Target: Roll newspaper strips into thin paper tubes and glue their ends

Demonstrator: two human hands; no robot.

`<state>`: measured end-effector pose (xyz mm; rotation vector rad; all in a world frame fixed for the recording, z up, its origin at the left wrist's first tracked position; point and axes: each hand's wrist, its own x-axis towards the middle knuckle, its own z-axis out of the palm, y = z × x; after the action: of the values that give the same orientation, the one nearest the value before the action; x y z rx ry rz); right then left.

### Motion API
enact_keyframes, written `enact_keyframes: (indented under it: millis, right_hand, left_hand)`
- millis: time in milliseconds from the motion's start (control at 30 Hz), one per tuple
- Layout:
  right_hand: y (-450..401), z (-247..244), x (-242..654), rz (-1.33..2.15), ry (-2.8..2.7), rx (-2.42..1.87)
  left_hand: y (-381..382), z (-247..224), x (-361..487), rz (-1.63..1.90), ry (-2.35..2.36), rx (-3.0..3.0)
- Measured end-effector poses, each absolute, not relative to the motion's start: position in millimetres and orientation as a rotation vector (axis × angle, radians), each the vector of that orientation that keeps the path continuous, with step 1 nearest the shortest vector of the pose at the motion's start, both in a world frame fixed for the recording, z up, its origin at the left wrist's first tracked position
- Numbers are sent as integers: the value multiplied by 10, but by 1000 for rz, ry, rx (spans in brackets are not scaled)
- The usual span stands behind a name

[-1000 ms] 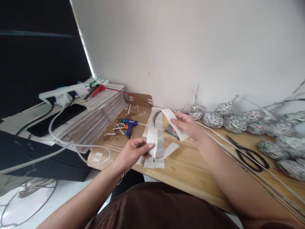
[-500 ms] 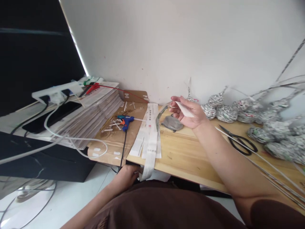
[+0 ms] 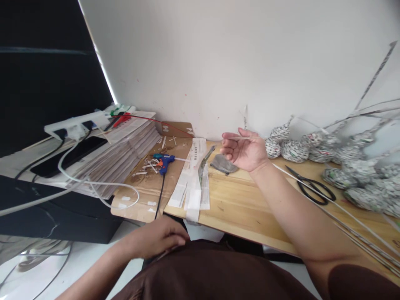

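Note:
My right hand point(image 3: 245, 151) is raised above the table, palm turned up and fingers half curled. It holds a thin white piece point(image 3: 238, 138), flat like card and seen nearly edge-on. Low at my lap, my left hand point(image 3: 161, 236) is closed, its thumb against the curled fingers; whatever may be in them is hidden. Just beyond it, printed paper strips point(image 3: 204, 196) lie on the table, one of them hanging over the front edge. A greenish strip point(image 3: 201, 166) curls up from among these. Between the strips and my right hand rests a grey cloth pouch point(image 3: 224, 163).
A blue glue gun point(image 3: 166, 162) lies on cardboard point(image 3: 140, 204) among white scraps. Left of it are a tall paper stack point(image 3: 131, 154), a phone point(image 3: 68, 156) and a power strip point(image 3: 75, 125). To the right are black scissors point(image 3: 312, 188), long thin rods and several woven paper gourd shapes point(image 3: 295, 151).
My left hand has come away from the hanging strip's end and moved left, toward my lap. The white piece in my right hand has turned from face-on to nearly edge-on.

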<state>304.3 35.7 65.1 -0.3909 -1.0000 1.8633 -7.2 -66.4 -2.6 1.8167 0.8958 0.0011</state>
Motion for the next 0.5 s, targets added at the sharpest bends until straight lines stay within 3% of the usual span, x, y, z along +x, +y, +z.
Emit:
enact_keyframes:
  millis: [133, 300, 400, 500]
  right_hand:
    - [289, 548, 3052, 2067, -1356, -292]
    - [-115, 710, 2711, 2497, -1653, -178]
    - [-309, 833, 2502, 2717, -1729, -24]
    - [-352, 845, 2437, 2642, -1782, -31]
  left_hand:
    - [-239, 280, 48, 330, 1017, 1685]
    - [561, 182, 472, 971, 1142, 1888]
    - [800, 64, 935, 924, 990, 2303]
    - [842, -33, 1419, 653, 832, 2672]
